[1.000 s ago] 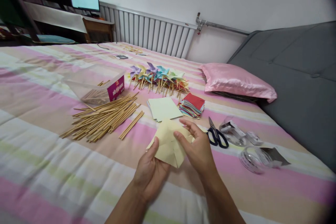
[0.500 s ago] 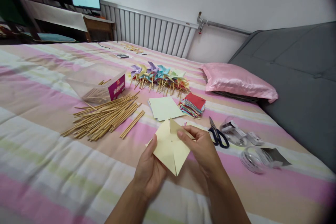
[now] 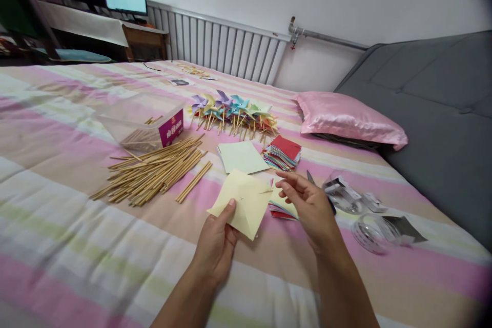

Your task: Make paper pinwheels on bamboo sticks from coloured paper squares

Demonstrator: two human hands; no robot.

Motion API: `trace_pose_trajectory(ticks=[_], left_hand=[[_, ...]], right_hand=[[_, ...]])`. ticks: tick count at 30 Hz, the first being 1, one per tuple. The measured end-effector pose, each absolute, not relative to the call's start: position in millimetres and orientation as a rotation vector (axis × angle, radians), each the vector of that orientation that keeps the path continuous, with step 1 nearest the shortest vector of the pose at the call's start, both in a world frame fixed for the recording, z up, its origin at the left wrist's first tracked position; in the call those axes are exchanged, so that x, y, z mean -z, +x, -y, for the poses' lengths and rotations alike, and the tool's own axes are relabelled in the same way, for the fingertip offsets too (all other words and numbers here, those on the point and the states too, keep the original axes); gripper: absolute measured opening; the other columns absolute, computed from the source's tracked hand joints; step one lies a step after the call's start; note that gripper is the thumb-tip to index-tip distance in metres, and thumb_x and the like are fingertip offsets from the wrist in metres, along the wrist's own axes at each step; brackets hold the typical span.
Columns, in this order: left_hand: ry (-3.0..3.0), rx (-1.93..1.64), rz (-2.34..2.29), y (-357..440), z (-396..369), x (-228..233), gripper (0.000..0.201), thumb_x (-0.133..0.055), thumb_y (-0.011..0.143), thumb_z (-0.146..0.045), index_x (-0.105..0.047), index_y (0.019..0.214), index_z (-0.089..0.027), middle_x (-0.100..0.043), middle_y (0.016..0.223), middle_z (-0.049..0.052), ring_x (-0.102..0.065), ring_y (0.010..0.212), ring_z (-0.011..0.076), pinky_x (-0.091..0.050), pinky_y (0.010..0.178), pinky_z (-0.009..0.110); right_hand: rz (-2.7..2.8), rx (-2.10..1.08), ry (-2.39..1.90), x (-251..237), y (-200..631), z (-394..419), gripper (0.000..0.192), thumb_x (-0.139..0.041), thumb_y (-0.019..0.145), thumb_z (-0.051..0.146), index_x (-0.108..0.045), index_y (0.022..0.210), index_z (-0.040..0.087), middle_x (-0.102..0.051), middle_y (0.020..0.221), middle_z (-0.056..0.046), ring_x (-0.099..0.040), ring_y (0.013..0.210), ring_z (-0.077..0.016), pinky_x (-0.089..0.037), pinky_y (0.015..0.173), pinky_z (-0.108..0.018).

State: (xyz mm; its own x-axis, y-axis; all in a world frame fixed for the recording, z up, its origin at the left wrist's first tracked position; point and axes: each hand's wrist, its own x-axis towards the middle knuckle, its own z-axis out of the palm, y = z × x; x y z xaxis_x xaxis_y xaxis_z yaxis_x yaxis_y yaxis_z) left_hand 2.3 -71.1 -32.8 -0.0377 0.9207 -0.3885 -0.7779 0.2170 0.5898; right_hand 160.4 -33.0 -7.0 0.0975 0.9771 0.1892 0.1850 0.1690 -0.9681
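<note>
Yellow paper square [image 3: 241, 203] in left hand [image 3: 216, 244] (right hand [image 3: 312, 207] just off it).

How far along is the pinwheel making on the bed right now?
Done: a row of pinwheels lies finished. In hand: the left hand holds a cut yellow square; the right hand hovers open beside it. Left: a paper stack and many sticks lie unused.
</note>
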Motion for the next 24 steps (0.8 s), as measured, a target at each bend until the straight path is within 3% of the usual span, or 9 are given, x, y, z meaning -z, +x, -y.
trace_pose_trajectory(ticks=[6,13,16,20,24], left_hand=[[0.235,-1.372,-0.825,0.3,71.9,31.7,0.029,-0.06,0.08,-0.015,-0.063,0.107,-0.006,-0.069,0.105,0.016,-0.068,0.087,0.0227,-0.058,0.074,0.029],[0.324,-1.372,-0.802,2.7,72.8,34.5,0.035,-0.066,0.076,-0.022,-0.063,0.109,-0.009,-0.069,0.104,0.013,-0.067,0.087,0.0214,-0.056,0.073,0.028],[0.428,-1.35,-0.817,4.2,74.2,37.1,0.038,-0.07,0.073,-0.029,-0.065,0.104,-0.009,-0.07,0.097,0.013,-0.066,0.085,0.0228,-0.054,0.071,0.029],[0.597,-1.375,-0.997,4.5,73.7,41.5,0.033,-0.073,0.068,-0.035,-0.068,0.09,-0.011,-0.07,0.087,0.01,-0.064,0.084,0.0213,-0.05,0.073,0.029],[0.535,-1.41,-1.03,0.7,69.8,44.8,0.041,-0.074,0.067,-0.03,-0.064,0.104,-0.015,-0.067,0.102,0.009,-0.062,0.094,0.0186,-0.046,0.085,0.027]], right_hand=[[1.325,-1.012,-1.309,-1.1,174.6,35.6,0.029,-0.068,0.07,0.036,-0.063,0.09,0.016,-0.069,0.082,-0.006,-0.062,0.066,-0.0146,-0.049,0.063,-0.028],[1.31,-1.352,-1.267,2.2,159.0,38.3,0.043,-0.066,0.073,0.045,-0.062,0.105,0.017,-0.069,0.089,-0.007,-0.062,0.073,-0.0152,-0.047,0.062,-0.026],[1.305,-1.362,-1.166,7.3,152.8,38.4,0.032,-0.07,0.07,0.042,-0.067,0.089,0.017,-0.068,0.081,-0.004,-0.061,0.071,-0.0149,-0.046,0.063,-0.025],[1.395,-0.996,-1.143,8.0,150.6,38.1,0.017,-0.069,0.073,0.035,-0.067,0.076,0.018,-0.066,0.073,-0.002,-0.059,0.067,-0.0147,-0.046,0.064,-0.028],[1.609,-0.362,-1.012,1.6,152.7,38.8,0.004,-0.066,0.077,0.021,-0.069,0.079,0.023,-0.066,0.083,-0.002,-0.059,0.085,-0.0176,-0.045,0.08,-0.033]])
